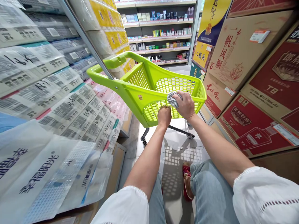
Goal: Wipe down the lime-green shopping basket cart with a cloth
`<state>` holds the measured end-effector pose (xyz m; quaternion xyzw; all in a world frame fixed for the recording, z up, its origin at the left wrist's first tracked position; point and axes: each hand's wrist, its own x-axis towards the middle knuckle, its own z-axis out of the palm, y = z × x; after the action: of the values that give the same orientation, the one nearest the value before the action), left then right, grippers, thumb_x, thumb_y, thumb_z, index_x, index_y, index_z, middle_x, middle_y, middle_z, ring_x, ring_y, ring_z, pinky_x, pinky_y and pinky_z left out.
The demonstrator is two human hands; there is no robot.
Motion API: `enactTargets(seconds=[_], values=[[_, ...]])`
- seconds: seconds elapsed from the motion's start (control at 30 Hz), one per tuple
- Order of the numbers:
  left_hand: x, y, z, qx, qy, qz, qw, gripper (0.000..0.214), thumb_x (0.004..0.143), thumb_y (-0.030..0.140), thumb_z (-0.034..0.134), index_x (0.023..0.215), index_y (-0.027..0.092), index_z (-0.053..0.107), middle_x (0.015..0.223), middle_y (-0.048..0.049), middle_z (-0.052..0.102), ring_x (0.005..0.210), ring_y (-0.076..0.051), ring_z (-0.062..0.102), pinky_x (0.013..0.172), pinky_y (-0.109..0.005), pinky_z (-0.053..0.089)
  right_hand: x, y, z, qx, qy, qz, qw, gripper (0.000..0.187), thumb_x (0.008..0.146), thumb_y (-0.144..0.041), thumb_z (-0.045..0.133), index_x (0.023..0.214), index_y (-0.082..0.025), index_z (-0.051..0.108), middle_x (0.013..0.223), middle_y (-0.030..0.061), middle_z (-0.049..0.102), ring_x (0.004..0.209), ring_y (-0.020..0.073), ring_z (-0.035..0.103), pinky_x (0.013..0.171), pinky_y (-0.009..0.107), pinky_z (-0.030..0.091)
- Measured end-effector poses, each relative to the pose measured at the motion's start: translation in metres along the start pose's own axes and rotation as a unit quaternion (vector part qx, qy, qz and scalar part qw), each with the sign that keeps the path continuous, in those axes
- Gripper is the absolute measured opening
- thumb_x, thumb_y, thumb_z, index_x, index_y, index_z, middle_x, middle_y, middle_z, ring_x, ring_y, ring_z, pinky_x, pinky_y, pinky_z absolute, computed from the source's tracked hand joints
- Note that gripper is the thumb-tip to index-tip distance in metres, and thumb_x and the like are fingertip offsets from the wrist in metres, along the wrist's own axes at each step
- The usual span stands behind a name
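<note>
A bright green plastic shopping cart stands sideways in front of me, with perforated sides and a handle at the left. My right hand is closed on a grey-and-white striped cloth, bunched up against the upper part of the cart's near side. Just below and to the left, my left hand is curled at the perforated lower side panel, its fingertips hidden, and looks to grip the cart there. The part of the basket that shows holds nothing.
Packs in printed plastic are piled along the left, with yellow-wrapped paper packs behind. Stacked cartons line the right side. Shelves of small bottles and boxes stand at the back. A metal pole crosses the cart's handle end.
</note>
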<state>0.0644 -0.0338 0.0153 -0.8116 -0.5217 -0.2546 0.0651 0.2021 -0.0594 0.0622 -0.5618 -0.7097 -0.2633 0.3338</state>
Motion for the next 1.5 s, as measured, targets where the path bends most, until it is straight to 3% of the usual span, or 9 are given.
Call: enactTargets(seconds=[0.3, 0.5, 0.6, 0.73, 0.93, 1.03, 1.13, 1.33, 1.5], values=[[0.016, -0.003, 0.016, -0.031, -0.035, 0.043, 0.998, 0.027, 0.085, 0.011, 0.044, 0.091, 0.015, 0.070, 0.091, -0.0104, 0.068, 0.091, -0.022, 0.059, 0.096, -0.035, 0.042, -0.047, 0.017, 0.043, -0.024, -0.098, -0.002, 0.995, 0.036, 0.094, -0.024, 0.038, 0.123, -0.030, 0.059, 0.131, 0.0060, 0.054, 0.106, 0.0241, 0.046, 0.085, 0.035, 0.038], [0.018, 0.000, 0.024, -0.064, -0.011, 0.031, 0.997, 0.034, 0.094, 0.028, 0.040, 0.096, 0.014, 0.071, 0.090, -0.0122, 0.068, 0.093, -0.023, 0.058, 0.091, -0.034, 0.044, -0.089, 0.028, 0.044, -0.035, -0.228, -0.070, 0.970, 0.038, 0.096, -0.023, 0.032, 0.124, -0.028, 0.058, 0.131, 0.0076, 0.054, 0.105, 0.0245, 0.047, 0.077, 0.034, 0.038], [0.018, 0.002, 0.026, -0.061, -0.005, 0.022, 0.998, 0.040, 0.096, 0.033, 0.037, 0.096, 0.013, 0.071, 0.088, -0.0131, 0.068, 0.092, -0.023, 0.058, 0.090, -0.034, 0.043, -0.097, 0.032, 0.039, -0.036, -0.267, -0.092, 0.959, 0.037, 0.096, -0.022, 0.032, 0.123, -0.027, 0.058, 0.130, 0.0077, 0.055, 0.105, 0.0237, 0.047, 0.076, 0.033, 0.038], [0.017, 0.004, 0.024, -0.048, -0.005, 0.029, 0.998, 0.042, 0.096, 0.034, 0.035, 0.093, 0.013, 0.072, 0.087, -0.0126, 0.068, 0.090, -0.023, 0.058, 0.088, -0.033, 0.043, -0.076, 0.035, 0.030, -0.041, -0.223, -0.066, 0.972, 0.037, 0.095, -0.021, 0.035, 0.124, -0.025, 0.058, 0.132, 0.0080, 0.054, 0.107, 0.0234, 0.047, 0.078, 0.033, 0.037], [0.016, 0.005, 0.019, -0.025, -0.011, 0.023, 0.999, 0.040, 0.095, 0.034, 0.037, 0.087, 0.014, 0.071, 0.081, -0.0117, 0.067, 0.088, -0.022, 0.059, 0.083, -0.031, 0.043, -0.023, 0.034, 0.000, -0.020, -0.063, -0.018, 0.998, 0.034, 0.094, -0.026, 0.041, 0.122, -0.027, 0.059, 0.129, 0.0071, 0.054, 0.109, 0.0230, 0.045, 0.088, 0.034, 0.038], [0.015, 0.005, 0.016, -0.035, -0.019, 0.022, 0.999, 0.043, 0.096, 0.036, 0.035, 0.088, 0.014, 0.071, 0.081, -0.0124, 0.067, 0.088, -0.023, 0.060, 0.084, -0.032, 0.043, -0.008, 0.030, -0.010, -0.008, -0.013, 0.012, 1.000, 0.033, 0.094, -0.026, 0.041, 0.122, -0.027, 0.059, 0.130, 0.0074, 0.053, 0.112, 0.0234, 0.044, 0.092, 0.035, 0.038], [0.014, 0.002, 0.013, -0.041, -0.028, 0.024, 0.998, 0.042, 0.096, 0.036, 0.036, 0.090, 0.014, 0.071, 0.083, -0.0132, 0.068, 0.091, -0.023, 0.060, 0.085, -0.032, 0.043, -0.012, 0.025, -0.004, -0.006, -0.029, 0.026, 0.999, 0.033, 0.094, -0.026, 0.042, 0.121, -0.027, 0.059, 0.130, 0.0077, 0.053, 0.113, 0.0236, 0.044, 0.091, 0.036, 0.038], [0.015, -0.003, 0.009, -0.021, -0.059, 0.016, 0.998, 0.032, 0.091, 0.027, 0.044, 0.088, 0.013, 0.072, 0.086, -0.0142, 0.069, 0.090, -0.023, 0.061, 0.084, -0.031, 0.044, -0.053, 0.020, 0.028, -0.019, -0.117, -0.004, 0.993, 0.034, 0.094, -0.025, 0.041, 0.121, -0.030, 0.060, 0.129, 0.0068, 0.055, 0.106, 0.0227, 0.047, 0.083, 0.034, 0.041], [0.014, -0.007, 0.008, -0.028, -0.025, 0.027, 0.999, 0.048, 0.096, 0.037, 0.032, 0.090, 0.014, 0.073, 0.081, -0.0134, 0.068, 0.088, -0.023, 0.060, 0.082, -0.031, 0.043, -0.082, 0.015, 0.040, -0.033, -0.197, -0.057, 0.978, 0.035, 0.094, -0.020, 0.038, 0.121, -0.026, 0.060, 0.130, 0.0084, 0.055, 0.106, 0.0228, 0.047, 0.077, 0.033, 0.041]])
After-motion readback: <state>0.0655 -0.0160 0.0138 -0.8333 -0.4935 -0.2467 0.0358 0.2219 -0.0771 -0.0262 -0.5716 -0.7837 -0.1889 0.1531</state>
